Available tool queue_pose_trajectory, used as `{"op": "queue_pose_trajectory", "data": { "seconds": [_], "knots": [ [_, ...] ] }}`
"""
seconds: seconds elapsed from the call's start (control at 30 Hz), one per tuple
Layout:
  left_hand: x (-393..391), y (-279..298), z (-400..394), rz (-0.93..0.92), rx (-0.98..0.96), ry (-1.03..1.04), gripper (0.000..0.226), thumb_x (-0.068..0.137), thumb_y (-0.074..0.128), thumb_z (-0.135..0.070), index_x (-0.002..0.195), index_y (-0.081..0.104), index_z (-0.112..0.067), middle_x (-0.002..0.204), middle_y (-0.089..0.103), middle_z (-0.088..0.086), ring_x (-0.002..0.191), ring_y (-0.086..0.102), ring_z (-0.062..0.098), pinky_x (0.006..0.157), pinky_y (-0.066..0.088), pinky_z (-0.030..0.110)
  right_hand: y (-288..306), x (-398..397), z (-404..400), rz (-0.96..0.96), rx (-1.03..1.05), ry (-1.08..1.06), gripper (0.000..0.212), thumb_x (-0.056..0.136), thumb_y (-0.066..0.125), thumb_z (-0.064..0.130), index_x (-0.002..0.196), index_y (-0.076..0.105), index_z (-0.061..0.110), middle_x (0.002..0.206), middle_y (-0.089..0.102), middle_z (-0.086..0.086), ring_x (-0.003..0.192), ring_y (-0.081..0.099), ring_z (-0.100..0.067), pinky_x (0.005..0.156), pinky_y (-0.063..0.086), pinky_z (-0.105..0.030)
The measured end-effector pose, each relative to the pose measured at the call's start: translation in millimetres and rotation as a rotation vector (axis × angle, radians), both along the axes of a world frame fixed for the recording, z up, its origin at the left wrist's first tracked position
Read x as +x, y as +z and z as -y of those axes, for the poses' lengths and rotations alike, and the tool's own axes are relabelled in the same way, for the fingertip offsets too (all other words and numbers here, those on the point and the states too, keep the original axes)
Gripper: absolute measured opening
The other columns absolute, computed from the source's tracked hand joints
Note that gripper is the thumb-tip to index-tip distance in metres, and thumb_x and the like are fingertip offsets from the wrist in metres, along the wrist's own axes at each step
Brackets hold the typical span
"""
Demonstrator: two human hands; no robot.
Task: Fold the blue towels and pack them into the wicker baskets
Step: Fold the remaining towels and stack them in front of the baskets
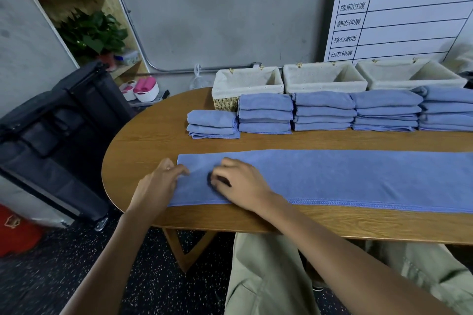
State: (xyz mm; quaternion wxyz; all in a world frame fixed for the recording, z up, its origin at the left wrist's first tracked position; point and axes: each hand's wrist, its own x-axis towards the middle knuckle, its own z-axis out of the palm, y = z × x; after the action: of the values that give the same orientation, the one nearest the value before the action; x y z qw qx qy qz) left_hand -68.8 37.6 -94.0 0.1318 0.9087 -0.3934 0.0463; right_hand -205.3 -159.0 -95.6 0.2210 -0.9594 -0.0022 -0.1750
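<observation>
A long blue towel lies folded lengthwise across the wooden table, running off the right edge of the view. My left hand pinches the towel's left end near its edge. Just to the right, my right hand rests on the towel with its fingers curled into the cloth. Behind the towel stand several stacks of folded blue towels, the leftmost stack being the lowest. Three lined wicker baskets stand in a row at the back, with nothing seen inside them.
A black folded cart stands on the floor left of the table. Behind it is a wooden shelf with a green plant. A white board with printed rows leans on the wall at the back right. My trousered legs show under the table edge.
</observation>
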Motion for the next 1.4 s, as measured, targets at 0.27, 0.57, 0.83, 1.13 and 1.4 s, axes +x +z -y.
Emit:
{"op": "queue_pose_trajectory", "data": {
  "seconds": [0.27, 0.57, 0.83, 1.13, 1.4],
  "knots": [
    [-50.3, 8.2, 111.3, -0.117, -0.047, -0.129, 0.05, 0.097, 0.042, -0.05, 0.145, 0.048, -0.037, 0.152, 0.041, -0.006, 0.14, 0.038, 0.022, 0.11, 0.036, 0.046, -4.2, -45.1, 82.8, -0.103, -0.166, -0.279, 0.026, 0.096, 0.055, 0.035, 0.118, 0.063, 0.022, 0.123, 0.051, 0.0, 0.115, 0.047, -0.027, 0.091, 0.036, -0.04],
    [-57.4, -15.4, 136.0, -0.124, 0.365, 0.0, 0.11, 0.053, -0.008, -0.101, 0.153, -0.004, -0.055, 0.167, -0.013, -0.011, 0.154, -0.009, 0.031, 0.115, 0.004, 0.07, -16.3, -143.3, 171.0, -0.399, -0.117, -0.334, 0.079, 0.087, 0.008, 0.076, 0.157, 0.017, 0.04, 0.167, 0.001, 0.009, 0.154, -0.004, -0.02, 0.122, 0.001, -0.049],
    [-131.6, -20.1, 246.0, -0.062, 0.175, -0.342, 0.091, 0.075, -0.008, -0.09, 0.155, 0.01, -0.05, 0.166, -0.007, -0.016, 0.155, -0.006, 0.02, 0.12, 0.007, 0.063, -13.7, -185.9, 218.1, -0.294, 0.023, -0.389, 0.059, 0.101, 0.026, 0.06, 0.156, 0.023, 0.037, 0.167, 0.006, 0.01, 0.154, -0.003, -0.018, 0.123, 0.004, -0.048],
    [-119.5, -23.4, 260.4, 0.061, 0.158, -0.381, 0.087, 0.086, 0.015, -0.081, 0.143, 0.052, -0.027, 0.158, 0.037, -0.001, 0.146, 0.034, 0.031, 0.107, 0.035, 0.062, -18.5, -276.5, 284.3, -0.351, -0.027, -0.546, 0.064, 0.099, 0.019, 0.066, 0.156, 0.023, 0.036, 0.167, 0.008, 0.008, 0.153, 0.003, -0.022, 0.122, 0.007, -0.048],
    [-240.2, -8.8, 419.3, -0.053, -0.111, -0.669, 0.046, 0.099, 0.044, -0.049, 0.131, 0.062, -0.021, 0.127, 0.06, -0.003, 0.118, 0.055, 0.023, 0.097, 0.046, 0.044, -13.4, -307.5, 319.8, 0.107, 0.047, -0.802, 0.017, 0.091, 0.063, 0.013, 0.106, 0.07, 0.013, 0.106, 0.064, -0.009, 0.09, 0.062, -0.038, 0.07, 0.052, -0.044]
  ]
}}
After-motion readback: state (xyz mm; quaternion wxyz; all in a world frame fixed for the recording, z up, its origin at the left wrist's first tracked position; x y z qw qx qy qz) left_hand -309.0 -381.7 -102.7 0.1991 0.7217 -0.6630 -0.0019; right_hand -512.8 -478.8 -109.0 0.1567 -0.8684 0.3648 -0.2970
